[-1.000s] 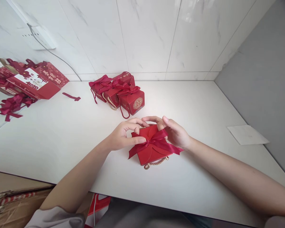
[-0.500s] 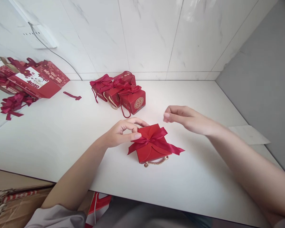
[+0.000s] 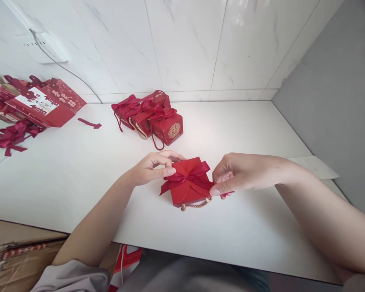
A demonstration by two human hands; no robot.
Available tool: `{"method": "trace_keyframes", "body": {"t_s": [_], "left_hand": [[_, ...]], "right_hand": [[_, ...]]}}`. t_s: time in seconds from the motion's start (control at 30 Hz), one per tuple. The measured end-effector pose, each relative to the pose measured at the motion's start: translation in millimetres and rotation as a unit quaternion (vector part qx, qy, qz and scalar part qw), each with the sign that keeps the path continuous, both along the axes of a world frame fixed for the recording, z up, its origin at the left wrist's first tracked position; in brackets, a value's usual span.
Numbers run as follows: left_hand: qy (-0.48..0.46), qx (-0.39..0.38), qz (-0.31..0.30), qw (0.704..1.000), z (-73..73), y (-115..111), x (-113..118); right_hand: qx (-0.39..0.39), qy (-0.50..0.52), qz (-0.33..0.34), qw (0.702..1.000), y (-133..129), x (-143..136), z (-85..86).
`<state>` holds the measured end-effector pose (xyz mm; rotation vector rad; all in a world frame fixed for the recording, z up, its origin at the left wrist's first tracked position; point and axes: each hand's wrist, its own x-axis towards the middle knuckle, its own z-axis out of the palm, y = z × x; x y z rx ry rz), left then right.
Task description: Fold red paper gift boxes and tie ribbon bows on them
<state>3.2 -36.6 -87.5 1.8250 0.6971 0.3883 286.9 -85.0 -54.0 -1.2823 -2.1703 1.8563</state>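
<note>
A red gift box with folded petal flaps rests on the white table, a crimson ribbon bow tied over its top. Its twisted gold rope handle faces the near side. My left hand grips the box's upper left corner, thumb on top near the bow and fingers behind. At the box's right side, my right hand pinches the right ribbon tail between thumb and fingers; the tail's tip pokes out below them.
Several finished red boxes with bows stand near the tiled wall. Red gift bags, loose bows and a thin red strip lie left. A white sheet is at right; a cardboard box sits below the table's left edge.
My right hand has come down and toward me from above the table onto the right ribbon tail. My left hand keeps its hold on the box. The whole view has shifted slightly.
</note>
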Motion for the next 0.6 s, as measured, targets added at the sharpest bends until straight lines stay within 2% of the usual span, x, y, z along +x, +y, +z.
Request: {"method": "trace_keyframes", "body": {"t_s": [0.17, 0.6], "left_hand": [[0.014, 0.001, 0.006, 1.0, 0.1, -0.9, 0.4], [0.017, 0.016, 0.002, 1.0, 4.3, -2.1, 2.3]], "right_hand": [[0.009, 0.009, -0.004, 1.0, -0.2, -1.9, -0.4], [0.011, 0.004, 0.052, 0.999, 3.3, 2.3, 3.4]]}}
